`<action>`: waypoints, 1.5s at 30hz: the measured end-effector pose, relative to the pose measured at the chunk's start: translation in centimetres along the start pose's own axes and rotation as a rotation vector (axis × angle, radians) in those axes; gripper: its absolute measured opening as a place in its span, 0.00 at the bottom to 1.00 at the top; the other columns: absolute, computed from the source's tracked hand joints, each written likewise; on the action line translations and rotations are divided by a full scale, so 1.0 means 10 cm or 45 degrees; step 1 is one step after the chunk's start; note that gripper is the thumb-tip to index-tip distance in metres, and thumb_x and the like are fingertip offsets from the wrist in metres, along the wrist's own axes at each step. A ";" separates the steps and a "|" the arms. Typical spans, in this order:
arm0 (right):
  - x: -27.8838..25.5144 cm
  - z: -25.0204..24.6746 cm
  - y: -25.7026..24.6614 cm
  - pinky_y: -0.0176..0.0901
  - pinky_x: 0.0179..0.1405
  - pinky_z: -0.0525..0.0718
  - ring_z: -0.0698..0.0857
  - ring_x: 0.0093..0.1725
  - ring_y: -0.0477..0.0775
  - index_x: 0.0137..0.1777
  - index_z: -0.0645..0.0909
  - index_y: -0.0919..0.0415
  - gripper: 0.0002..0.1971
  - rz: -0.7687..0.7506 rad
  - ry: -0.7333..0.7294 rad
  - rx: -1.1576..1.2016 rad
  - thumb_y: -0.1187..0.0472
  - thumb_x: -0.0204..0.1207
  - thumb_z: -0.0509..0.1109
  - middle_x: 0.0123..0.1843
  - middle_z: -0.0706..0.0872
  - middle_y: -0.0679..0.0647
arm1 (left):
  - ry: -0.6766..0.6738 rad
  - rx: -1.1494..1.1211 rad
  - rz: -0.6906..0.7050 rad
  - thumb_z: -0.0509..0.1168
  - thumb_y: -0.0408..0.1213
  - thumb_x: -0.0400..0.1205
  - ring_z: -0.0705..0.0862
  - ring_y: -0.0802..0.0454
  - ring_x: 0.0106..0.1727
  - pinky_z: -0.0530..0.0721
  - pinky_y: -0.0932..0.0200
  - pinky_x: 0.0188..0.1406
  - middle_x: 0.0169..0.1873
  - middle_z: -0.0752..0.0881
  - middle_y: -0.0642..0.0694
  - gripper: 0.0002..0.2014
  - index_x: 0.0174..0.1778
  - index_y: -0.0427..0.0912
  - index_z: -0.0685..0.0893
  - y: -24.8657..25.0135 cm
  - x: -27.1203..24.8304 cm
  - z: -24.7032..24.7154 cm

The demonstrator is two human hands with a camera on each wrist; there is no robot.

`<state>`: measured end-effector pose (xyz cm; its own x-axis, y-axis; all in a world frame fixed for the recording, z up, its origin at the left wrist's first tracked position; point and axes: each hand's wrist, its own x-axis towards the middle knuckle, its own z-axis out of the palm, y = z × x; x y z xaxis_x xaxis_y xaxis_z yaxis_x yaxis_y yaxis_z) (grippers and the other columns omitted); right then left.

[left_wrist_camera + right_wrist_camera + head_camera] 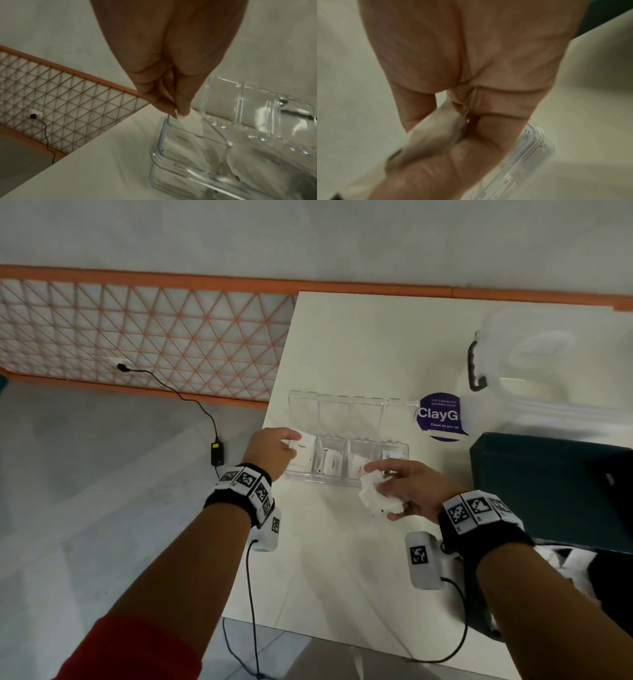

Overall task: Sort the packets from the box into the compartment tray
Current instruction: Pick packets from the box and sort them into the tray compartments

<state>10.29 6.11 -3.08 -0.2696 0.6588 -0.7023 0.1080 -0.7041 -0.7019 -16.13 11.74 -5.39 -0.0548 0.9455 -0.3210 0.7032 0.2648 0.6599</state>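
While pinched in left-hand fingers (182, 108), the sugar packet (303, 454) overhangs the tray (346, 479)

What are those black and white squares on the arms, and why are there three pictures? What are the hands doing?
No machine here, just a person sorting. The squared bands on the wrists carry small cameras. The big picture comes from a camera on the person's head; the other two look along each hand from the wrist.

On the white table sits a clear compartment tray with its lid open. The left hand pinches a Sugar packet over the tray's leftmost compartment; the left wrist picture shows this pinch up close. The right hand holds a bunch of packets just in front of the tray. Some packets already lie in the other compartments. The dark box stands to the right, with a clear plastic tub behind it.
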 end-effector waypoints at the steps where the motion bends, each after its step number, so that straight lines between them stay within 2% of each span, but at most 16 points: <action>1: 0.01 0.00 0.00 0.43 0.29 0.86 0.88 0.38 0.54 0.57 0.87 0.55 0.16 -0.001 -0.001 0.002 0.75 0.79 0.67 0.52 0.85 0.54 | -0.008 0.053 0.017 0.67 0.29 0.79 0.79 0.61 0.36 0.74 0.75 0.29 0.41 0.84 0.51 0.15 0.58 0.48 0.87 0.01 0.01 0.00; 4: 0.03 0.01 -0.01 0.43 0.28 0.86 0.88 0.35 0.52 0.57 0.87 0.55 0.16 -0.008 -0.010 0.005 0.75 0.79 0.67 0.50 0.84 0.54 | -0.059 0.284 0.093 0.66 0.31 0.80 0.82 0.52 0.47 0.81 0.62 0.44 0.54 0.86 0.43 0.14 0.60 0.46 0.87 0.04 0.02 0.02; 6: 0.06 0.02 -0.01 0.43 0.28 0.86 0.88 0.33 0.51 0.55 0.87 0.54 0.16 -0.016 -0.013 0.018 0.75 0.78 0.67 0.49 0.84 0.56 | -0.114 0.602 0.205 0.65 0.35 0.82 0.78 0.47 0.60 0.75 0.54 0.59 0.60 0.83 0.46 0.13 0.61 0.47 0.86 0.05 0.00 0.04; 7: 0.07 0.03 -0.01 0.43 0.28 0.86 0.87 0.32 0.51 0.54 0.87 0.54 0.16 -0.021 -0.012 0.020 0.75 0.78 0.67 0.49 0.83 0.57 | -0.126 0.760 0.270 0.64 0.36 0.83 0.76 0.47 0.63 0.71 0.52 0.61 0.62 0.81 0.48 0.12 0.61 0.49 0.86 0.04 -0.01 0.06; 12: 0.10 0.05 -0.01 0.44 0.28 0.86 0.88 0.31 0.50 0.49 0.89 0.49 0.17 -0.043 -0.028 0.006 0.74 0.77 0.69 0.51 0.82 0.58 | -0.060 1.089 0.427 0.64 0.39 0.82 0.72 0.46 0.60 0.69 0.50 0.57 0.59 0.73 0.49 0.11 0.57 0.52 0.87 0.03 -0.03 0.11; 20: 0.09 0.05 0.01 0.43 0.28 0.85 0.88 0.31 0.50 0.54 0.87 0.52 0.15 -0.051 -0.054 -0.002 0.73 0.77 0.70 0.44 0.84 0.54 | -0.095 1.317 0.405 0.58 0.32 0.81 0.76 0.48 0.55 0.64 0.53 0.46 0.48 0.87 0.52 0.15 0.57 0.53 0.85 0.05 -0.03 0.17; 22: 0.07 0.05 0.00 0.43 0.26 0.84 0.88 0.31 0.51 0.56 0.86 0.53 0.15 -0.061 -0.061 -0.033 0.73 0.77 0.71 0.45 0.85 0.55 | -0.111 1.267 0.398 0.57 0.31 0.82 0.77 0.48 0.55 0.66 0.53 0.48 0.48 0.87 0.52 0.16 0.57 0.51 0.85 0.07 -0.04 0.16; 24: 0.06 0.05 -0.01 0.42 0.26 0.83 0.87 0.32 0.52 0.58 0.85 0.53 0.15 -0.078 -0.061 -0.064 0.72 0.77 0.71 0.47 0.86 0.56 | -0.043 1.130 0.435 0.56 0.33 0.83 0.77 0.47 0.55 0.67 0.53 0.49 0.50 0.87 0.52 0.15 0.59 0.51 0.84 0.11 -0.10 0.14; 27: 0.04 0.05 -0.02 0.40 0.25 0.82 0.86 0.31 0.52 0.56 0.86 0.55 0.13 -0.109 -0.052 -0.082 0.71 0.77 0.72 0.46 0.85 0.58 | 0.022 0.525 0.527 0.61 0.38 0.82 0.80 0.57 0.46 0.75 0.59 0.47 0.47 0.85 0.55 0.08 0.51 0.50 0.85 0.23 -0.32 0.13; 29: 0.03 0.04 -0.04 0.39 0.24 0.81 0.86 0.30 0.52 0.56 0.86 0.55 0.13 -0.123 -0.046 -0.081 0.71 0.76 0.73 0.44 0.84 0.58 | -0.149 0.136 0.536 0.67 0.46 0.79 0.80 0.64 0.38 0.78 0.65 0.40 0.44 0.82 0.59 0.05 0.49 0.54 0.84 0.38 -0.51 0.16; 31: 0.02 0.03 -0.06 0.39 0.24 0.81 0.86 0.29 0.52 0.58 0.85 0.56 0.13 -0.137 -0.052 -0.086 0.70 0.75 0.74 0.41 0.84 0.58 | -0.361 -0.036 0.468 0.72 0.58 0.72 0.82 0.65 0.38 0.81 0.68 0.39 0.48 0.80 0.61 0.17 0.55 0.61 0.81 0.51 -0.65 0.23; 33: 0.01 0.02 -0.07 0.40 0.24 0.81 0.86 0.29 0.52 0.59 0.84 0.58 0.14 -0.154 -0.063 -0.084 0.69 0.75 0.75 0.40 0.85 0.58 | -0.468 -0.097 0.408 0.76 0.60 0.67 0.83 0.67 0.40 0.82 0.69 0.42 0.53 0.78 0.63 0.28 0.62 0.64 0.79 0.58 -0.71 0.31; 35: -0.01 0.02 -0.07 0.41 0.25 0.82 0.86 0.30 0.53 0.60 0.83 0.60 0.14 -0.165 -0.063 -0.065 0.68 0.76 0.75 0.39 0.87 0.57 | -0.482 -0.214 0.347 0.79 0.55 0.66 0.84 0.67 0.42 0.83 0.67 0.44 0.55 0.79 0.64 0.28 0.61 0.64 0.79 0.60 -0.73 0.38; 37: -0.03 0.01 -0.04 0.41 0.26 0.83 0.87 0.31 0.53 0.61 0.83 0.61 0.14 -0.171 -0.073 0.004 0.67 0.76 0.76 0.39 0.89 0.56 | -0.468 -0.371 0.273 0.81 0.47 0.67 0.86 0.61 0.42 0.86 0.60 0.46 0.55 0.82 0.62 0.23 0.56 0.63 0.81 0.59 -0.73 0.42; 41: -0.08 -0.01 0.08 0.42 0.33 0.86 0.90 0.40 0.52 0.60 0.86 0.52 0.18 -0.196 -0.147 0.132 0.69 0.73 0.77 0.45 0.90 0.53 | -0.411 -0.557 0.208 0.79 0.33 0.70 0.87 0.55 0.39 0.86 0.61 0.35 0.53 0.84 0.51 0.22 0.54 0.60 0.82 0.58 -0.72 0.45; 45: -0.07 -0.04 0.18 0.42 0.33 0.86 0.90 0.41 0.54 0.53 0.90 0.46 0.22 -0.209 -0.118 0.241 0.75 0.70 0.76 0.46 0.91 0.52 | -0.395 -0.706 0.189 0.74 0.26 0.73 0.90 0.50 0.46 0.88 0.56 0.37 0.52 0.85 0.43 0.26 0.57 0.63 0.82 0.56 -0.70 0.44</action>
<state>11.10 4.49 -3.85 -0.3561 0.7472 -0.5612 -0.1226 -0.6327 -0.7646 -8.68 5.75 -2.42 0.2805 0.9027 -0.3262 0.2127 0.2729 0.9382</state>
